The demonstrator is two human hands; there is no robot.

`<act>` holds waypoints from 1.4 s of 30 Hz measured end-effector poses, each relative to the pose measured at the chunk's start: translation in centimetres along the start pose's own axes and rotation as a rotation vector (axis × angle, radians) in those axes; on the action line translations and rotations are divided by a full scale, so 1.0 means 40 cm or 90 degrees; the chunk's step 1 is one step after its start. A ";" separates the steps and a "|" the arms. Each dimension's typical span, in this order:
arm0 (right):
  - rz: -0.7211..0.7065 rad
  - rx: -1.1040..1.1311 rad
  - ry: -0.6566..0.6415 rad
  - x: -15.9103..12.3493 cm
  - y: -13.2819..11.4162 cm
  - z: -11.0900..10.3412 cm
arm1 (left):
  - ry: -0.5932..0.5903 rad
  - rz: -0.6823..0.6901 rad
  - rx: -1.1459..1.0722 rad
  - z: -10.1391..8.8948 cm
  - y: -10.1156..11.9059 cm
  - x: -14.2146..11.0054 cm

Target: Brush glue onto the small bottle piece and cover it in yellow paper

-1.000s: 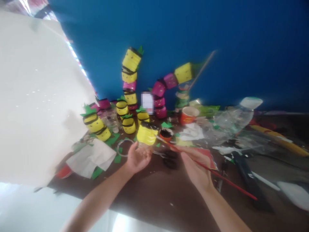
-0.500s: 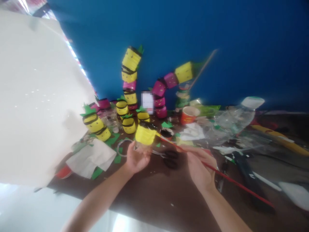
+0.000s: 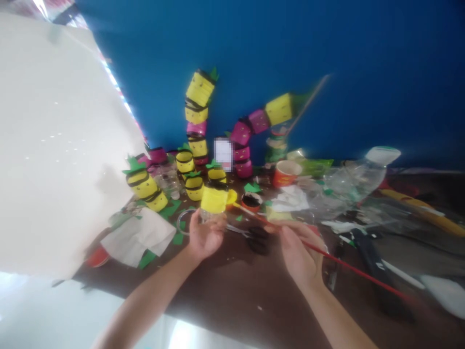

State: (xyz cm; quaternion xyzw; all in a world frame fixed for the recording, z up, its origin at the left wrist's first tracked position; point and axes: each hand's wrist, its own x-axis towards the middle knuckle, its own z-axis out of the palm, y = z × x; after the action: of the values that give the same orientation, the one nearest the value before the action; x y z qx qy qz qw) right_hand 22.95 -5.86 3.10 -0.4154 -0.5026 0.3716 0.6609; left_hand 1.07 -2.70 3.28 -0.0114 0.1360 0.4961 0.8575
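My left hand (image 3: 204, 237) is closed round the clear base of a small yellow craft pot (image 3: 213, 201) and holds it up over the dark table. My right hand (image 3: 298, 253) pinches a long red paintbrush (image 3: 337, 261); its tip reaches up and left to the pot's right side. A small orange cup of dark paint (image 3: 250, 200) sits just behind the brush tip. Black-handled scissors (image 3: 254, 237) lie on the table between my two hands.
Stacks of yellow and pink painted pots (image 3: 197, 116) stand against the blue wall (image 3: 363, 72). A large white sheet (image 3: 54, 145) fills the left. An orange cup (image 3: 285, 173), a crushed clear plastic bottle (image 3: 348, 184), white paper (image 3: 140, 235) and green scraps litter the table.
The yellow pot has turned more upright in my left hand and shifted slightly left. The brush tip has followed it to the pot's right side; my right hand dropped a little.
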 end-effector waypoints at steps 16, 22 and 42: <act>0.088 -0.058 -0.091 0.001 -0.049 0.048 | -0.026 -0.066 0.100 -0.025 0.003 0.001; 0.074 -0.007 -0.052 0.001 -0.025 0.036 | -0.031 -0.055 0.063 -0.019 0.002 -0.002; 0.086 -0.052 -0.057 -0.008 -0.013 0.053 | -0.028 -0.090 0.058 -0.015 -0.003 -0.007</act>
State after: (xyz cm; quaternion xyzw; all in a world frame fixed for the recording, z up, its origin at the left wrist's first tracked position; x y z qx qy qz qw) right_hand 20.85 -5.99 3.78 -0.4578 -0.5171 0.4124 0.5941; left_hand 0.92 -3.11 2.77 0.0288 0.1387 0.4276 0.8928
